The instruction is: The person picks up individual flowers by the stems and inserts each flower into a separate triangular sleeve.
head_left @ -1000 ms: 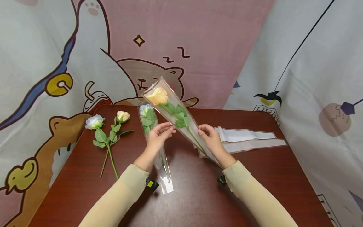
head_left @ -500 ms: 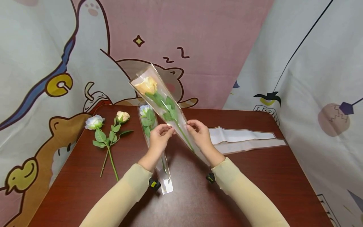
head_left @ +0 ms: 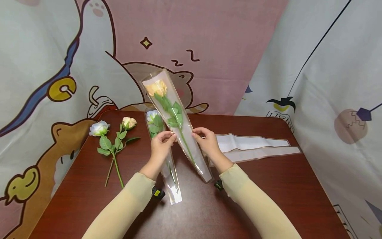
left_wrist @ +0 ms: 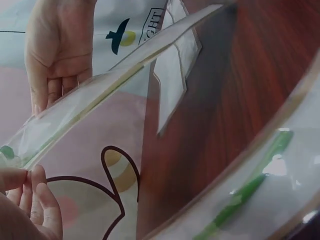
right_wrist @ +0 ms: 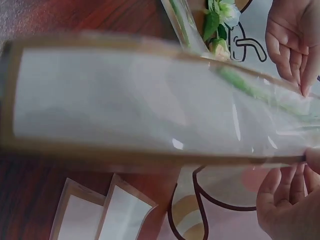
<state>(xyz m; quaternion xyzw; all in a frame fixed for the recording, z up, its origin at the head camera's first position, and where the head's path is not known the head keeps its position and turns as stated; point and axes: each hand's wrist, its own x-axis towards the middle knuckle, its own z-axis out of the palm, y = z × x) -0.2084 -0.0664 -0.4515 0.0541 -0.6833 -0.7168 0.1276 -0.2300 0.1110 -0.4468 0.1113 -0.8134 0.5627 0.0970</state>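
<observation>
Sleeve (head_left: 186,127) pinched between left grip (head_left: 161,143), right grip (head_left: 209,142); yellow bloom (head_left: 158,88) beyond.

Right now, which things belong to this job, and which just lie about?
Likely the job:
Yellow rose in clear plastic sleeve
Blue-white rose in another clear plastic sleeve
Loose blue-white rose
Loose cream rose
Two flat white plastic sleeves

Just there:
Cartoon-printed cloth backdrop

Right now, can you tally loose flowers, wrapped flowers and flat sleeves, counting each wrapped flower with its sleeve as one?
Loose flowers: 2, one bluish, one peach
Wrapped flowers: 2, one yellow, one pale blue
Flat sleeves: 2
Total: 6
</observation>
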